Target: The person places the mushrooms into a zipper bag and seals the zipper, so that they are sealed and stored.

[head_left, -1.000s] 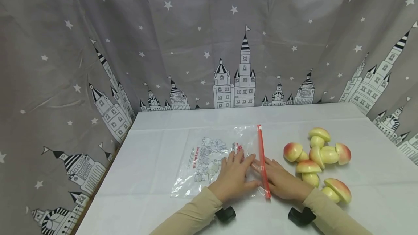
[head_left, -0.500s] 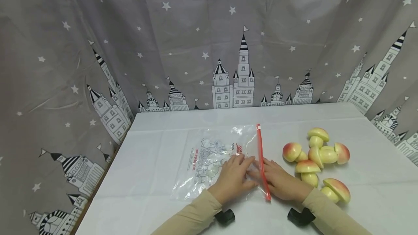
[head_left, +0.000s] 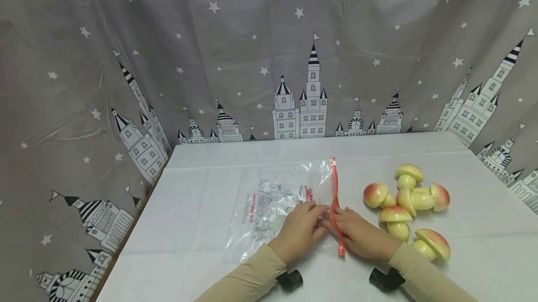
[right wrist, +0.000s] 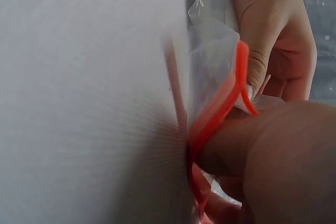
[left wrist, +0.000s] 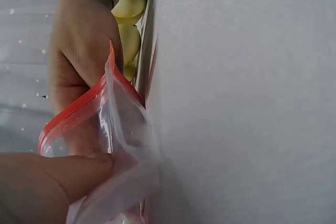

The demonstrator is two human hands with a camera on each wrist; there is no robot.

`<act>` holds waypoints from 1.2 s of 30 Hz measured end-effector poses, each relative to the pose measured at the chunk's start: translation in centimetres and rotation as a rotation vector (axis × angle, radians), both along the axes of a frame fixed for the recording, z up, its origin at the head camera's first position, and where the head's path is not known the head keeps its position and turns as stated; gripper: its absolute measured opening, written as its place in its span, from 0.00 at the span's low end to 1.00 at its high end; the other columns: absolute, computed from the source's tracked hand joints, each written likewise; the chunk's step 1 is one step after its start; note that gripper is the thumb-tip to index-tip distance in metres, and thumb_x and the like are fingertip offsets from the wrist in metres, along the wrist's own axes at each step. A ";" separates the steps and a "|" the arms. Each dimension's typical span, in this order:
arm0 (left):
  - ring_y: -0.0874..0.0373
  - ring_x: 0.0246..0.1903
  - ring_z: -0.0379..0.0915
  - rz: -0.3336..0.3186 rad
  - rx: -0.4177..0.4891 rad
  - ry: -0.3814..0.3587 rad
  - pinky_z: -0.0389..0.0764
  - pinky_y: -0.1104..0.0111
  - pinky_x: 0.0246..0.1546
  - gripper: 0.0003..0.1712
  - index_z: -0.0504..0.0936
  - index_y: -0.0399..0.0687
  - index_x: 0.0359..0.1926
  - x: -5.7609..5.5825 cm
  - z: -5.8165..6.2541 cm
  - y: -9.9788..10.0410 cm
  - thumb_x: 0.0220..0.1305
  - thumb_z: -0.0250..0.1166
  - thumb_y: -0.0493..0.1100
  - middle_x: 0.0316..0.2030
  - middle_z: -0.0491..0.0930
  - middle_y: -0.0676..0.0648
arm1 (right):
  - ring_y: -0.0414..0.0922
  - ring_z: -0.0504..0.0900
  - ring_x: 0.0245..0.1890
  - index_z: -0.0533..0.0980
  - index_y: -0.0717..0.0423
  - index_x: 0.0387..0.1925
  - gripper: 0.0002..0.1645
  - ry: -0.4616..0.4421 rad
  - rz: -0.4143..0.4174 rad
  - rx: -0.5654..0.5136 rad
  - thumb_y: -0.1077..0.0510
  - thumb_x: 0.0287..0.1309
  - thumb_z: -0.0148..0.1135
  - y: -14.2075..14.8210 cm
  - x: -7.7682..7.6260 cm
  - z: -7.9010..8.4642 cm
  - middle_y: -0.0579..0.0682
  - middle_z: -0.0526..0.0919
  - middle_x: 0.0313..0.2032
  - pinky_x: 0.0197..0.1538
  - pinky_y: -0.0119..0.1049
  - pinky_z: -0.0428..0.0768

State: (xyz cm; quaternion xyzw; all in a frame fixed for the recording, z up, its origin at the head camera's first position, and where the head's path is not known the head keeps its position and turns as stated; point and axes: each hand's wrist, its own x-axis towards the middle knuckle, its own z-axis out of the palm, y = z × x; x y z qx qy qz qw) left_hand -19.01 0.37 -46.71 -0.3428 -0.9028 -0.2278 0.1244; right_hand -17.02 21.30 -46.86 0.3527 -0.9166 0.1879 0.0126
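A clear zip bag (head_left: 269, 199) with a red zip edge (head_left: 335, 185) lies on the white table, printed with drawings and red lettering. My left hand (head_left: 299, 229) pinches the film near the mouth, its thumb (left wrist: 86, 174) on the plastic in the left wrist view. My right hand (head_left: 357, 232) reaches in at the mouth from the right, fingers fairly straight and seen through the film. In the right wrist view the red zip (right wrist: 218, 114) bows apart around this hand, so the mouth gapes. The right fingertips are partly hidden by the left hand.
Several toy mushrooms (head_left: 395, 214) with yellow stems and reddish caps lie in a cluster right of the right hand. The white tabletop (head_left: 189, 208) reaches back to a grey curtain (head_left: 235, 50) printed with castles and stars. Black wrist devices (head_left: 386, 278) sit under both wrists.
The red zip edge was nearly straight and now bends apart around the right hand. The left fingers, spread on the bag before, have drawn together and pinch the film.
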 end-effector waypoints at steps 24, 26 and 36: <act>0.58 0.34 0.71 -0.006 0.169 0.071 0.72 0.72 0.36 0.23 0.86 0.48 0.53 -0.8 -0.4 -0.1 0.56 0.66 0.30 0.34 0.77 0.49 | 0.67 0.74 0.66 0.83 0.56 0.54 0.22 0.161 -0.062 -0.077 0.63 0.55 0.68 0.7 -0.9 -1.1 0.60 0.82 0.61 0.65 0.62 0.72; 0.58 0.34 0.72 -0.027 0.196 0.103 0.73 0.71 0.37 0.23 0.86 0.47 0.52 -0.8 -0.4 -0.1 0.54 0.68 0.29 0.34 0.78 0.49 | 0.62 0.76 0.65 0.82 0.52 0.57 0.24 0.174 -0.015 -0.093 0.63 0.57 0.67 0.6 -0.9 -1.1 0.57 0.82 0.61 0.65 0.58 0.73; 0.58 0.32 0.72 -0.042 0.251 0.156 0.73 0.70 0.35 0.19 0.89 0.46 0.45 -0.9 0.8 -0.2 0.54 0.65 0.28 0.31 0.78 0.48 | 0.60 0.79 0.63 0.79 0.56 0.63 0.24 0.022 0.001 -0.106 0.58 0.66 0.62 0.5 -0.6 -0.1 0.60 0.81 0.62 0.64 0.58 0.75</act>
